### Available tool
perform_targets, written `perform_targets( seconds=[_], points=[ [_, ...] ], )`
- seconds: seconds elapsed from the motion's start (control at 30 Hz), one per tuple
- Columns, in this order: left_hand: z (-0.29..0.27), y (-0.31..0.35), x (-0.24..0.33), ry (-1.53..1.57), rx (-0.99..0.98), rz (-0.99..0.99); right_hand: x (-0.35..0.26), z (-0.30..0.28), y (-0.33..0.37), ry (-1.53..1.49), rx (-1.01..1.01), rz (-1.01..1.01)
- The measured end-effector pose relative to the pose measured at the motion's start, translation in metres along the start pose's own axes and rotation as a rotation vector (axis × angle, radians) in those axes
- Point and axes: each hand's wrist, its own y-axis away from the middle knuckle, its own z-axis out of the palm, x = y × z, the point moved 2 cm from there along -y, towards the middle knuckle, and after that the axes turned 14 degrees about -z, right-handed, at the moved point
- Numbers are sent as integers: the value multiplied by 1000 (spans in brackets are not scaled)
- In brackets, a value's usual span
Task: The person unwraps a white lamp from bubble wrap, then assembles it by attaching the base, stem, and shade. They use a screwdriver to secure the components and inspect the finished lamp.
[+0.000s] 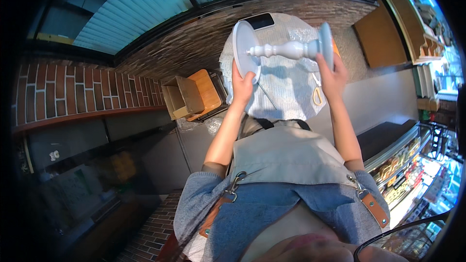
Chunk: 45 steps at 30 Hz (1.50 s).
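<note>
Glasses (407, 237) sit closest, well behind the right hand, and an apron (291, 150) spreads behind and between both forearms. Out ahead, the left hand (242, 85) grips the lower rim of a pale plate (246, 36), thumb on the face turned toward the right hand. Opposite, the right hand (334, 78) grips the lower edge of a round base (326, 39). A turned spindle (286, 50) runs sideways from that base across the gap between the hands, its narrow end at the plate's face; whether they join cannot be told. Below this, on the covered worktop (291, 104), a thin rod (267, 95) lies just right of the left hand, and scissors (318, 88) just left of the right wrist. Beyond the left hand lies a black device (260, 21).
</note>
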Motion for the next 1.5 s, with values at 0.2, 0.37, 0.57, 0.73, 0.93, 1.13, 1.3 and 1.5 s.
perform_targets(
  seconds=[0.2, 0.37, 0.57, 0.73, 0.93, 1.13, 1.3, 1.5],
  points=[
    [27, 49, 59, 47, -163, 64, -19, -68, 30, -23, 198, -179],
    [49, 87, 102, 74, -224, 426, -35, -94, 26, -558, 468, -257],
    [62, 116, 140, -210, -262, 795, -59, -115, 9, -643, 543, -359],
    [74, 134, 148, -131, -436, 747, -32, -124, 5, -918, 600, -149],
    [95, 145, 144, -16, -392, 842, -28, -112, 11, -970, 551, -67],
    [96, 146, 136, -183, -248, 856, -27, -111, 16, -1018, 578, -8],
    [91, 143, 137, -233, -183, 763, -29, -130, 32, -813, 615, -248],
    [87, 143, 126, -301, -151, 647, -48, -130, 39, -720, 708, -350]
  ],
)
